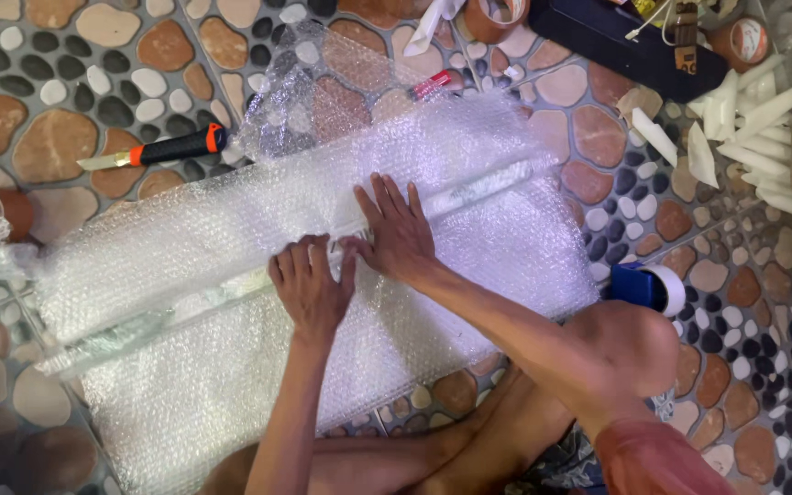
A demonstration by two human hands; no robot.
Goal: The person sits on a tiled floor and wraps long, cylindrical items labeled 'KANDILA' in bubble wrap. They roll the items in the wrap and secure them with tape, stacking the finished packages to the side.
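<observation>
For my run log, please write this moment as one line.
left hand: flat on bubble wrap | right hand: flat on long wrapped piece | utility knife: floor, untouched | tape dispenser: beside knee

The bubble wrap (231, 275) veils the long object (323, 243) inside it, and the tape roll (744, 37) is cut off at the top edge.

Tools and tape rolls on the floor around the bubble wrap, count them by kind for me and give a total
Utility knife with orange and black handle: 1
Brown tape rolls, one at the top edge and one near the top right: 2
Blue tape dispenser with a white roll: 1
Total: 4
Both the left hand and the right hand press flat on the bubble wrap.
</observation>
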